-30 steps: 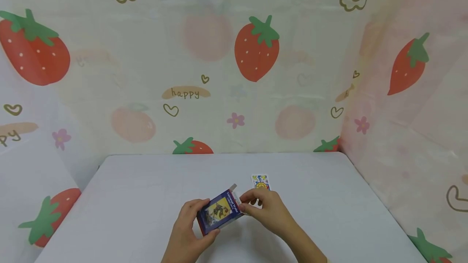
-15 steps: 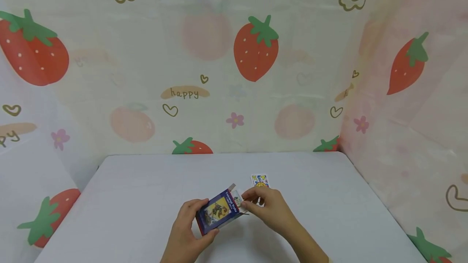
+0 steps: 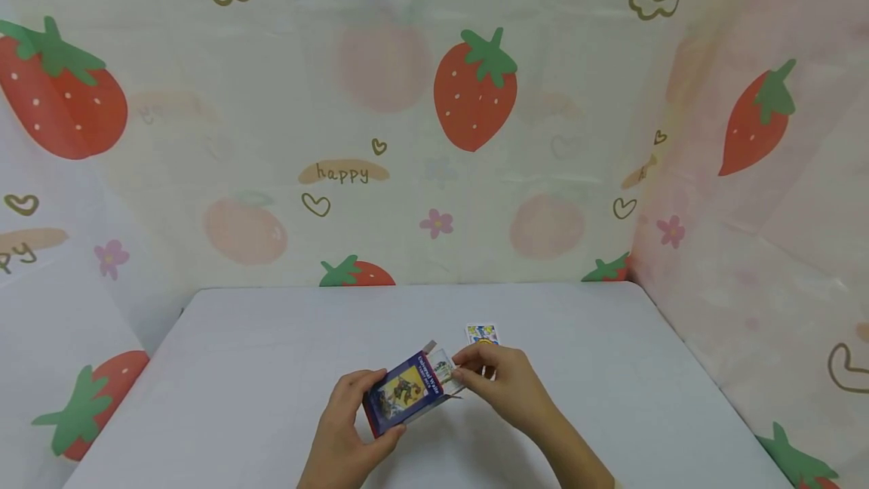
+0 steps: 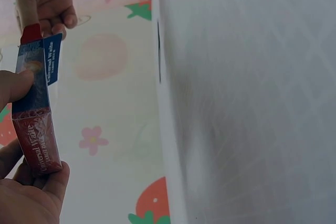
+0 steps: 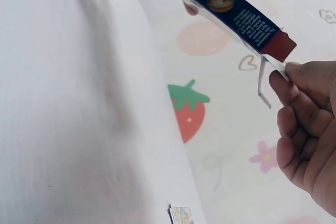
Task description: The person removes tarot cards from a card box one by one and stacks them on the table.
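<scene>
My left hand (image 3: 346, 429) grips a blue and red tarot card box (image 3: 403, 392) between thumb and fingers, tilted above the table. The box's top flaps are open toward the right. From that end juts a picture card (image 3: 441, 365), part of it still inside the box; whether others come with it cannot be told. Thumb and forefinger of my right hand (image 3: 509, 387) pinch its outer edge. In the right wrist view the card's thin white edge (image 5: 276, 66) shows between the box (image 5: 231, 14) and my right fingertips. The left wrist view shows the box's red end (image 4: 39, 145).
A colourful card or small stack of cards (image 3: 482, 333) lies on the white table (image 3: 285, 353), just beyond my right hand. A strawberry-patterned curtain (image 3: 407, 96) rises behind the table and along its sides.
My right hand has moved slightly right and drawn the picture card further out of the box. The left hand and box have stayed almost in place.
</scene>
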{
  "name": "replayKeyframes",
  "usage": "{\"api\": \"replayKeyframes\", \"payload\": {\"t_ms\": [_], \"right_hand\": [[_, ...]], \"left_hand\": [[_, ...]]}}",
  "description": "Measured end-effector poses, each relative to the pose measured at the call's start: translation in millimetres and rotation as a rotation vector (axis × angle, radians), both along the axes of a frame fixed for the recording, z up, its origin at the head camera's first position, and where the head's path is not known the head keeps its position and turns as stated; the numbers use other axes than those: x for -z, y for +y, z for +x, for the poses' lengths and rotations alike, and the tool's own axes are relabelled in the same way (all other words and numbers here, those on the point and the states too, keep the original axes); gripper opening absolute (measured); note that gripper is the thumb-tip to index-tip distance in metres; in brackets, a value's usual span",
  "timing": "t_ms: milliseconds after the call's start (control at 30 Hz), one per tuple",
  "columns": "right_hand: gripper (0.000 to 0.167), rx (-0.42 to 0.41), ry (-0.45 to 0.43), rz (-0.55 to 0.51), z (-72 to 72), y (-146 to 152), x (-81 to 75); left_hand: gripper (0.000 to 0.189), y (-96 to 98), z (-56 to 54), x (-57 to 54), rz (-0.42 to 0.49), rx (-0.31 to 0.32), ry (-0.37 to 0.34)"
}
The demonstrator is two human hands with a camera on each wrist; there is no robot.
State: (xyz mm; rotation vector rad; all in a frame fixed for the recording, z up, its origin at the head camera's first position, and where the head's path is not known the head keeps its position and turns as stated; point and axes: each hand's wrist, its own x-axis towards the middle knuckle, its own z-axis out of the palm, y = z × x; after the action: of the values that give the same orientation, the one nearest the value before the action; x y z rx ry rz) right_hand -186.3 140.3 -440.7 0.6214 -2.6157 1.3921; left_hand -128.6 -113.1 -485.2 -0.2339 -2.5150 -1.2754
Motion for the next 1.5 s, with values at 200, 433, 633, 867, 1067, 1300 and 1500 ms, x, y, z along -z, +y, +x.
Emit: {"api": "replayKeyframes", "payload": {"t_ms": [200,433,633,867,1067,1300,1500], "right_hand": [[0.009,0.015,-0.023,-0.015,1.3,2,-4.9],[0.009,0.025,-0.012,-0.041,0.1,5,-8.0],[0.009,0.017,-0.013,-0.075,0.9,9,-10.6],[0.011,0.024,-0.009,-0.092,0.9,13,-12.5],[0.009,0.026,0.007,-0.094,-0.9,17,-14.3],[0.011,0.032,-0.001,-0.109,-1.5,20,-17.3],[0.009,0.047,-0.002,-0.1,-3.7,24,-17.4]], "left_hand": [[0.076,-0.4,0.1,0.5,-0.005,-0.004,0.031],[0.076,-0.7,-0.2,2.0,0.003,-0.002,0.054],[0.077,-1.1,-0.7,3.6,0.002,-0.002,0.067],[0.076,-0.5,-0.2,2.5,0.008,-0.004,0.053],[0.077,-0.1,-0.1,1.1,0.001,-0.008,0.041],[0.077,-1.6,0.6,1.3,-0.005,-0.003,0.058],[0.077,-1.3,-0.1,1.0,-0.004,-0.01,0.04]]}}
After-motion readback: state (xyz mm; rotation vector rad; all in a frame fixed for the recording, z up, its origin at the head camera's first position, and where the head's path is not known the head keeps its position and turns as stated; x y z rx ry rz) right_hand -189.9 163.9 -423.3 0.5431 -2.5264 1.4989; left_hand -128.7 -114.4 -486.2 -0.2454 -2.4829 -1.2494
